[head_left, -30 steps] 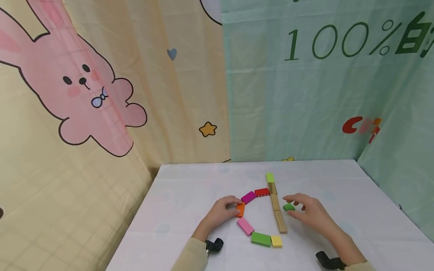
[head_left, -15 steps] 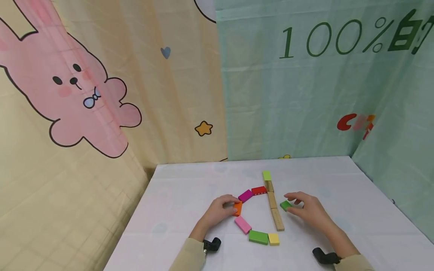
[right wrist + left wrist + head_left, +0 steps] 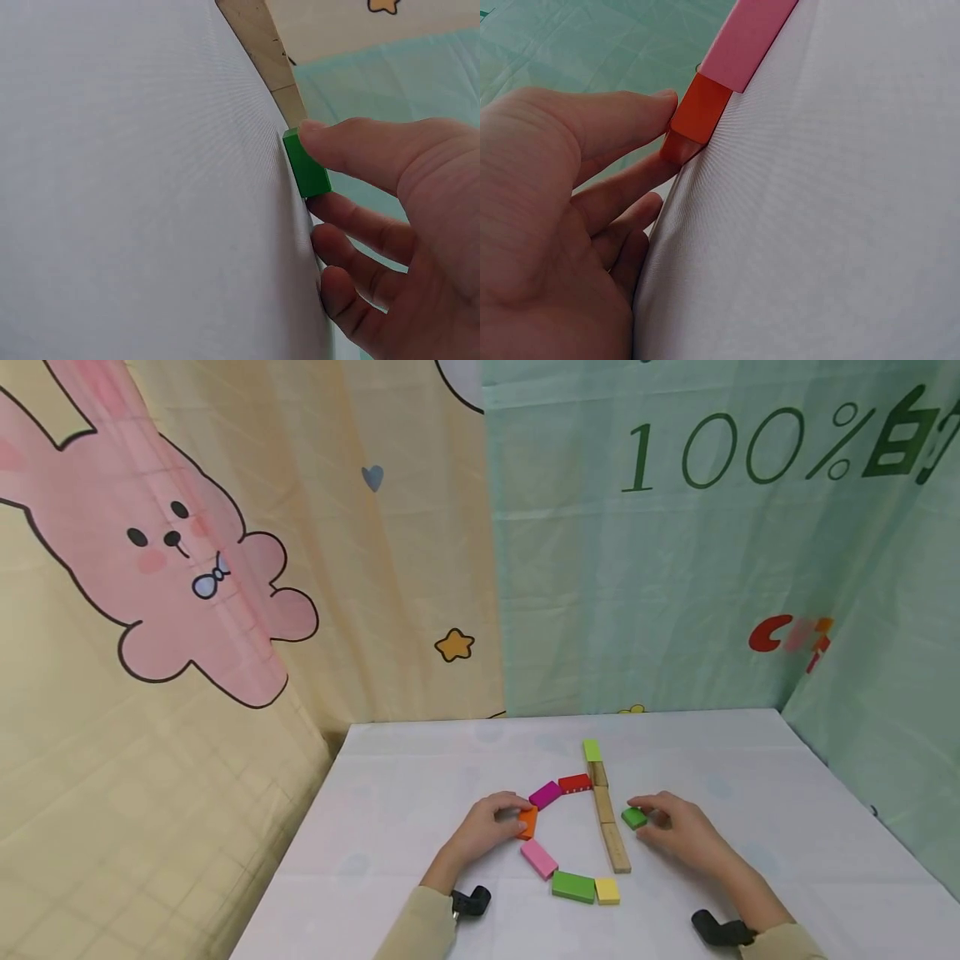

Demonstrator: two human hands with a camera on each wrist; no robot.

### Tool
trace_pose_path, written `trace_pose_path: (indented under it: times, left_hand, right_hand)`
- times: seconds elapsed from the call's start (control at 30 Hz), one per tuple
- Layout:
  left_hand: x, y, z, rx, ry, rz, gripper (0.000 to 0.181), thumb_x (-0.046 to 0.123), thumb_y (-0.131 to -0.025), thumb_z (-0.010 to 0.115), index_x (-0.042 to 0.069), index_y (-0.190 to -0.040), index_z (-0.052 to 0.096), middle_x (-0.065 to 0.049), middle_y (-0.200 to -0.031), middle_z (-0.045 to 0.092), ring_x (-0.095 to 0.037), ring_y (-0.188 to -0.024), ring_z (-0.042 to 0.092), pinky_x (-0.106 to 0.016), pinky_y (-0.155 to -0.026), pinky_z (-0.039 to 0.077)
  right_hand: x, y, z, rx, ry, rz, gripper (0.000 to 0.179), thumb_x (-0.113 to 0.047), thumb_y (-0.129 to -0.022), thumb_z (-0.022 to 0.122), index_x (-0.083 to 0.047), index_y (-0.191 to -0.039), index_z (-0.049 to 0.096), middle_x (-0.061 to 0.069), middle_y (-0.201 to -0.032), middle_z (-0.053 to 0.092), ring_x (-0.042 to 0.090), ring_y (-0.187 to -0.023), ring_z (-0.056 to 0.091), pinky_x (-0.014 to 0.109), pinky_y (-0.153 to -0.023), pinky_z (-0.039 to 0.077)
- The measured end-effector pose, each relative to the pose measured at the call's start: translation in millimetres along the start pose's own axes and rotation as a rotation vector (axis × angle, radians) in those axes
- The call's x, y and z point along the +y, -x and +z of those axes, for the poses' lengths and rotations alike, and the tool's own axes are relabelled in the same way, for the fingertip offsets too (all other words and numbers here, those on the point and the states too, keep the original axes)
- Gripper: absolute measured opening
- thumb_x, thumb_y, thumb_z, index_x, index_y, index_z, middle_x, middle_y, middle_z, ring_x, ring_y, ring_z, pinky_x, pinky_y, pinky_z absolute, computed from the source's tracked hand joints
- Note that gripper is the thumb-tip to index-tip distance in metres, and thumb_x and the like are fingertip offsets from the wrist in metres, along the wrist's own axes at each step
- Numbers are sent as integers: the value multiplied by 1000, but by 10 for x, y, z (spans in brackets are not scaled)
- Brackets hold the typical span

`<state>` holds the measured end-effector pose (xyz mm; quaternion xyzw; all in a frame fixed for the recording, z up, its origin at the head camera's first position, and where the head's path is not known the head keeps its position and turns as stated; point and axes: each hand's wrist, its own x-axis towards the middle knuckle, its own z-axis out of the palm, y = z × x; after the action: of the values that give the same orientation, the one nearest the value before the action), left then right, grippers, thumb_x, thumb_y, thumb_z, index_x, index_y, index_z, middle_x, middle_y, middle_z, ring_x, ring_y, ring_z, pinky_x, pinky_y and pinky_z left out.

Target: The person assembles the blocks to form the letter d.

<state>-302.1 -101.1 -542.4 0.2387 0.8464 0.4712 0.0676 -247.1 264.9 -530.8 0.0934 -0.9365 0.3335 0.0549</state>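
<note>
Between thumb and fingers, my left hand (image 3: 486, 829) pinches an orange block (image 3: 528, 823) at the left side of a curve of coloured blocks. In the left wrist view the orange block (image 3: 701, 109) meets the end of a pink block (image 3: 750, 45). My right hand (image 3: 686, 833) holds a small green block (image 3: 633, 817), just right of a straight row of wooden blocks (image 3: 604, 806). The right wrist view has the thumb on the face of this green block (image 3: 307, 166) and the index finger at its end.
A magenta block (image 3: 545, 794) and a red block (image 3: 575, 783) continue the curve up to the row. A longer green block (image 3: 573, 887) and a yellow block (image 3: 607, 891) lie at the near end. A light green block (image 3: 592, 750) tops the row on the white table (image 3: 420, 760).
The right thumb and fingers have closed in on the small green block, which has shifted slightly toward the wooden row. My left hand stays at the orange block. The head view sways a little.
</note>
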Motion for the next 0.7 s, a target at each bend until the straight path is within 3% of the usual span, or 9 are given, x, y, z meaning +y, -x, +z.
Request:
trace_pose_path:
  times: [0.4, 0.7]
  left_hand:
    - [29, 2, -2, 4, -9, -8, 27, 27, -96, 70, 34, -121, 73, 6, -138, 57, -26, -134, 47, -55, -111, 36]
    - [24, 13, -3, 3, 2, -5, 27, 27, -95, 70, 34, -121, 73, 9, -136, 58, -25, -133, 47, -55, -112, 35]
  right_hand:
    - [61, -20, -24, -2, 12, -11, 36, -18, -80, 86, -20, -113, 72, -4, -95, 60, 16, -78, 49, 29, -63, 43]
    - [36, -8, -6, -6, 17, 42, 34, -18, -77, 88, -21, -108, 73, -4, -94, 59, 17, -79, 49, 30, -64, 44]
